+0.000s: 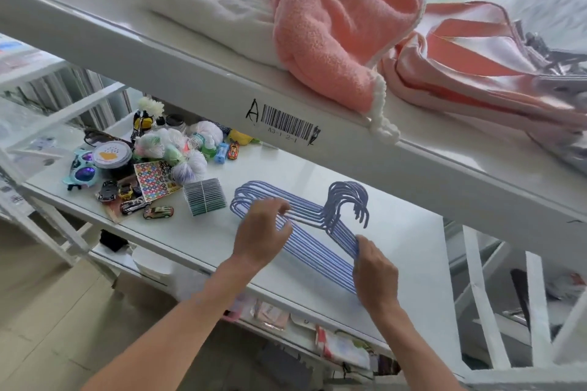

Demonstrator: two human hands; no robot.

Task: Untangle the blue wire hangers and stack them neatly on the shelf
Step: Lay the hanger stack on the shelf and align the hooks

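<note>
A person's right hand is gripping the near end of a bundle of blue wire hangers, fingers curled round the shoulder corner where the wires are bunching together. The left hand is resting over the middle of the bundle with fingers loosely bent; whether it is pinching a wire or only pressing down is hard to tell, since the fingertips are blurring against the wires. The hangers are lying flat on the white middle shelf, nested closely, their hooks pointing toward the back of the shelf. The bundle's long axis is running from far left to near right, so each hand is holding one end, the right hand nearer the shelf's front edge. The stack is looking almost aligned, though the far ends are fanning out slightly. To the left, toy cars, a sticker sheet and sunglasses are crowding the shelf. Above, a pink towel is hanging over the upper shelf.
</note>
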